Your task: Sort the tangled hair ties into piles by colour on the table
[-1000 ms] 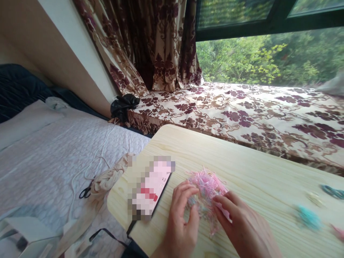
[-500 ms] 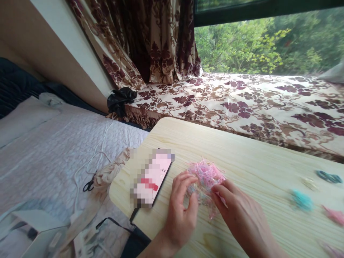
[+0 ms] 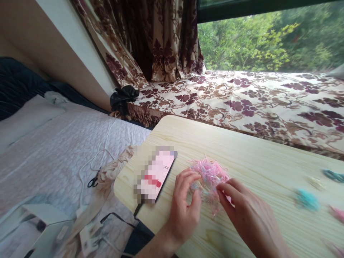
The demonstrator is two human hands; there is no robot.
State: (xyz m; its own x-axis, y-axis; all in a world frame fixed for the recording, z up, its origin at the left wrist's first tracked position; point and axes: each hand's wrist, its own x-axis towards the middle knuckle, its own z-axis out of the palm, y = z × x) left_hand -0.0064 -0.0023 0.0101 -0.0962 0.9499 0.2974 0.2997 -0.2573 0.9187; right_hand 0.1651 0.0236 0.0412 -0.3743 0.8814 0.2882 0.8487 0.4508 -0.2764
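A loose pile (image 3: 211, 172) of thin strands, mostly pink with paler blue and cream ones lower down, lies on the worktop (image 3: 193, 136) between the two hands. The left hand (image 3: 185, 204) curves around the pile's left side, its grip spread, with a gap between thumb and fingers; whether its fingertips touch the strands I cannot tell. The right hand (image 3: 245, 208) is at the pile's lower right edge, its grip pinching a few strands between thumb and forefinger.

Just left of the left hand lies a phone (image 3: 158, 173), lit and partly blurred out, with a black cable (image 3: 137, 209) at its near end. Well apart, toward the worktop's right side, are a turquoise tuft (image 3: 307, 200), a cream tuft (image 3: 316, 183) beyond it, a dark teal bundle (image 3: 333, 176) and a pink tuft (image 3: 337, 213), cut by the picture's edge.
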